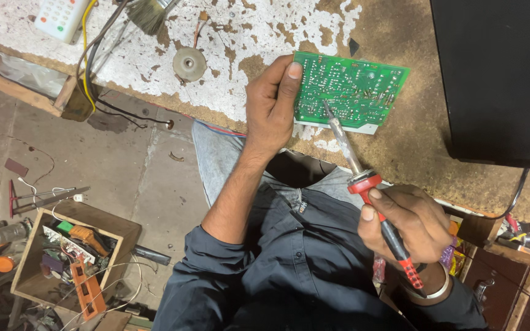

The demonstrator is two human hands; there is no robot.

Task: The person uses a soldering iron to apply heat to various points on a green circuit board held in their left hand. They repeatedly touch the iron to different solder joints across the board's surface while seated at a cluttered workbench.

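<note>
One wooden box (27, 257) holds circuit boards (72, 245), wires.

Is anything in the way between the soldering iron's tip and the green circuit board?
Nothing visible. The soldering iron, held in the right hand, already has its tip on the circuit board, which the left hand grips by its left edge, clear of the tip.

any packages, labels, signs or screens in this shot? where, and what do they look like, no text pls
No signs, and no lit screens.
Keypad device: top left on the bench, white rectangular body, rows of small coloured buttons.
Black panel: top right on the bench, large, flat, dark; cannot tell if it is a screen.
Wrapper: beside the right hand, crinkled, purple and yellow.
Bottles: far left on the floor, clear plastic, orange caps.
</note>
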